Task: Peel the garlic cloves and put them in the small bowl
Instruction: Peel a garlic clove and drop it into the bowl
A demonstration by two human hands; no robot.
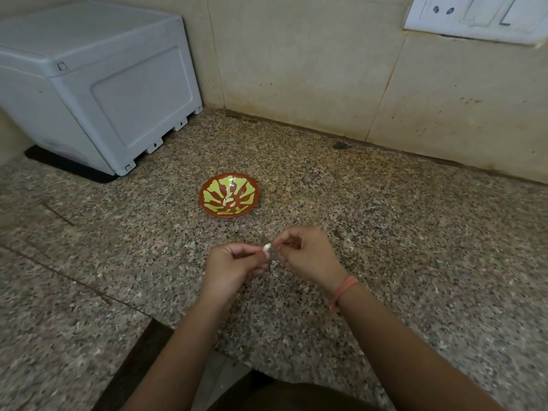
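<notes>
Nearest to me, two bare forearms are reaching out over the edge of the speckled stone table (400, 232), with dark clothing showing below them and cut off by the bottom of the view. One orange thread band (344, 289) is circling the right wrist. The two hands are meeting just above the table. The left hand (234, 262) is curling its fingers in, its grip nearly closed and pinching one pale garlic clove (267, 247) at the fingertips. The right hand (308, 253) is also curling in, its grip pinched tight at the clove's other end; whether it is catching skin or the clove itself I cannot make out. A few pale flecks are lying on the table near the right hand, too small to name. Beyond the hands, well apart from them, one small bowl (207, 185) is sitting on the table, red-brown with a yellow-green pattern, and what looks like two pale pieces are lying at its bottom, though they are blending into the pattern. Farther left, one white plastic box (103, 84) is standing on a black mat (59, 164), its left side cut off. Behind everything, beige wall tiles (296, 69) are rising, and one white socket plate (480, 16) is sitting at the top right, partly out of view.
</notes>
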